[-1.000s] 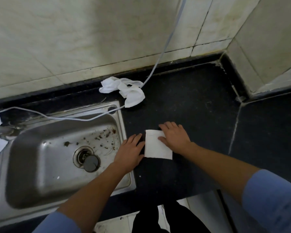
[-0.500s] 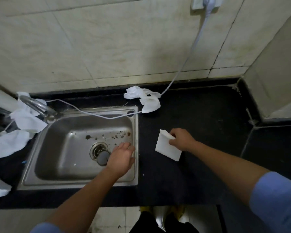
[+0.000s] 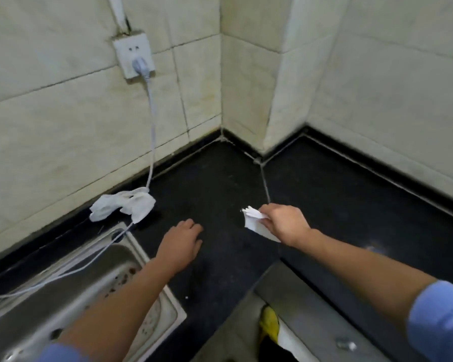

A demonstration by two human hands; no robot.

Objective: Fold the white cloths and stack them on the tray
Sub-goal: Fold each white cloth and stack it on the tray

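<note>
My right hand [image 3: 285, 223] pinches a folded white cloth [image 3: 255, 222] and holds it lifted above the black counter [image 3: 220, 184]. The cloth hangs tilted, its layered edges showing at the top. My left hand [image 3: 181, 242] hovers with relaxed fingers and nothing in it, just right of the sink's corner. A crumpled pile of white cloths [image 3: 123, 206] lies at the back of the counter by the wall. No tray is in view.
A steel sink [image 3: 63, 296] fills the lower left, with a white cable [image 3: 150, 121] running over it from a wall socket [image 3: 134, 57]. The counter turns a corner to the right. A yellow shoe [image 3: 268, 322] shows on the floor below.
The view swung right and up. My right hand lifted the folded cloth off the counter and carried it right. My left hand left the sink's edge and moved over the counter.
</note>
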